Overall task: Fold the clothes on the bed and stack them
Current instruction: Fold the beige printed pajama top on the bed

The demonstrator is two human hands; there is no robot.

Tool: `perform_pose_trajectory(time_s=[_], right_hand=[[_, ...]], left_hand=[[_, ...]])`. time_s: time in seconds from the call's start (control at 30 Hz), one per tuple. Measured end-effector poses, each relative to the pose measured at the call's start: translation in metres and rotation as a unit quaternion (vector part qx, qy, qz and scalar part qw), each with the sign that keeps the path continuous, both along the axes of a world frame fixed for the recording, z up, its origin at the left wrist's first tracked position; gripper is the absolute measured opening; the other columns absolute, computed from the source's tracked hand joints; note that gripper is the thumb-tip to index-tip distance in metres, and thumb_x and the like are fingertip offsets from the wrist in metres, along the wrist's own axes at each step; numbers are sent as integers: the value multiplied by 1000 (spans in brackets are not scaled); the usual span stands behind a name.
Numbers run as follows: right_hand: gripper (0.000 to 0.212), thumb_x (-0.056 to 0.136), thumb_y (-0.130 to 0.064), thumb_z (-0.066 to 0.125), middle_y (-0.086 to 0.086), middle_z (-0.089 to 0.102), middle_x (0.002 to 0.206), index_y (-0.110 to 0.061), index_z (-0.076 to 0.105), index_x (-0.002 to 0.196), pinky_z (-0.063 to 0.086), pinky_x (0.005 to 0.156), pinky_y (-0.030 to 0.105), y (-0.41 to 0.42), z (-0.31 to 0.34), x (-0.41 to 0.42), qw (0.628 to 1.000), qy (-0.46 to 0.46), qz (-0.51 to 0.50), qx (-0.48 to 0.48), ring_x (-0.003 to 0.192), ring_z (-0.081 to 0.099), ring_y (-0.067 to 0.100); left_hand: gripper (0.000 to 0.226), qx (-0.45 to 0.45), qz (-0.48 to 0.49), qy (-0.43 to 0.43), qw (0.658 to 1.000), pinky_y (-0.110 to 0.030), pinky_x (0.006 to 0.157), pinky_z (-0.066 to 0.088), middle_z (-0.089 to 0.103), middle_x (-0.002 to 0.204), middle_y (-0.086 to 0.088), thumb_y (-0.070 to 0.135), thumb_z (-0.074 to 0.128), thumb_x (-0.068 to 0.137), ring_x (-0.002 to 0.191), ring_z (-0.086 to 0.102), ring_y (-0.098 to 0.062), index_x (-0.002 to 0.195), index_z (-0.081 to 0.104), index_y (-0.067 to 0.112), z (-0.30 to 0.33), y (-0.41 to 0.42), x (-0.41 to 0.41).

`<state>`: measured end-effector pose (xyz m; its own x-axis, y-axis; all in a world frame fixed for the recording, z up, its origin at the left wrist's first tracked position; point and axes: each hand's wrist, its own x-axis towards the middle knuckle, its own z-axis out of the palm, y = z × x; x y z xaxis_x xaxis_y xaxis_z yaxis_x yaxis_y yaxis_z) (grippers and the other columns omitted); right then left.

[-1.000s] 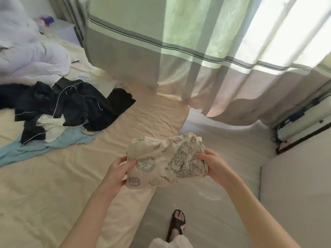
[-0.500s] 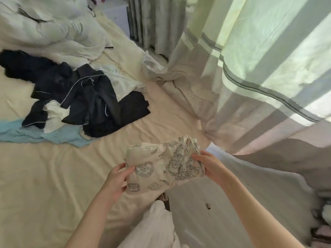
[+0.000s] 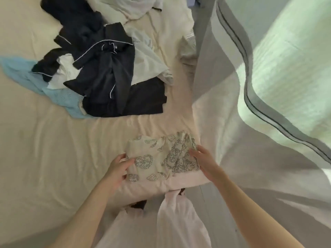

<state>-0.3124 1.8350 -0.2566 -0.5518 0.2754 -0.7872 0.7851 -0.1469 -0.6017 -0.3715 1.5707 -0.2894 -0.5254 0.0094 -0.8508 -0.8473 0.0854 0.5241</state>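
A folded cream garment (image 3: 157,158) with dark line-drawn prints sits low over the near corner of the bed (image 3: 53,149). My left hand (image 3: 118,169) grips its left edge, thumb on top. My right hand (image 3: 204,162) holds its right edge, fingers over the bunched fabric. Further up the bed lies a loose pile: dark navy pyjamas with white piping (image 3: 103,65), a black piece (image 3: 143,99), a white garment (image 3: 148,63) and a light blue knit (image 3: 59,95).
A crumpled white duvet (image 3: 129,6) lies at the head of the bed. A grey and green striped curtain (image 3: 268,86) hangs close on the right, draping by the bed corner. My legs in pale trousers (image 3: 175,221) stand at the bed's edge.
The view has swung left and down from the floor and window toward the bed. Both hands have carried the folded printed garment from mid-air over the floor down to the bed corner.
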Motion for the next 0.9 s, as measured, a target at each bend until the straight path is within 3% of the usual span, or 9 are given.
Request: perform_pose_trajectory(time_s=[0.13, 0.27, 0.4, 0.53, 0.63, 0.7, 0.73, 0.8, 0.9], right_hand=[[13, 95, -13, 51, 14, 64, 115, -21, 61, 94, 40, 102, 54, 4, -44, -22, 999, -20, 36, -24, 111, 57, 33], [15, 94, -10, 53, 9, 68, 109, -20, 62, 100, 45, 98, 53, -21, -80, -35, 995, -34, 54, -77, 105, 63, 29], [17, 93, -6, 54, 5, 72, 99, -19, 64, 98, 55, 81, 39, -54, -109, -56, 992, -33, 44, -112, 89, 69, 21], [18, 92, -3, 53, 10, 69, 102, -14, 61, 104, 52, 87, 44, -70, -133, -65, 992, -51, 21, -113, 94, 66, 27], [18, 92, -5, 53, 9, 67, 104, -13, 58, 107, 54, 81, 39, -73, -141, -59, 997, -57, 27, -51, 91, 65, 23], [30, 92, -10, 54, 10, 60, 115, -11, 51, 122, 53, 80, 36, -76, -140, -52, 995, -21, 56, 84, 98, 61, 22], [36, 93, -11, 54, 11, 55, 122, -10, 47, 128, 50, 87, 38, -78, -139, -46, 978, 20, 98, 184, 108, 56, 25], [44, 91, -10, 56, 15, 48, 135, -7, 46, 134, 39, 101, 42, -84, -133, -34, 886, 151, 253, 359, 125, 46, 31], [56, 89, -16, 60, 16, 34, 150, -15, 42, 141, 25, 111, 47, -95, -137, -22, 713, 268, 501, 411, 140, 28, 34]], left_hand=[[29, -33, 60, -1, 998, -28, 57, 46, 64, 92, -4, 5, 60, 88, 75, 62, -16, 114, 51, 15, -27, 10, -1], [31, -104, 103, 34, 989, -36, 77, 50, 63, 111, -11, 8, 61, 87, 93, 62, -26, 116, 53, 15, -51, -19, -5], [41, -126, 132, 41, 982, -32, 70, 49, 62, 116, -11, 8, 60, 87, 97, 61, -26, 127, 52, 12, -76, -57, -13], [40, -130, 132, 27, 982, -31, 66, 47, 61, 120, -14, 10, 58, 89, 97, 60, -26, 128, 50, 12, -102, -72, -13], [45, -160, 80, 57, 982, -32, 72, 48, 54, 126, -16, 11, 56, 92, 101, 58, -27, 134, 41, 10, -111, -73, -5], [45, -260, -12, 187, 947, -40, 89, 46, 48, 128, -18, 6, 57, 90, 112, 51, -33, 132, 41, 4, -108, -70, 2], [43, -324, -80, 272, 903, -45, 96, 42, 47, 127, -20, 4, 58, 89, 115, 47, -36, 129, 44, 1, -106, -69, 5], [42, -413, -215, 408, 785, -48, 101, 36, 48, 129, -22, 8, 59, 86, 121, 40, -37, 126, 48, 3, -103, -63, 13], [54, -418, -374, 448, 697, -58, 104, 30, 39, 144, -22, 25, 67, 83, 134, 32, -42, 134, 51, 16, -108, -50, 22]])
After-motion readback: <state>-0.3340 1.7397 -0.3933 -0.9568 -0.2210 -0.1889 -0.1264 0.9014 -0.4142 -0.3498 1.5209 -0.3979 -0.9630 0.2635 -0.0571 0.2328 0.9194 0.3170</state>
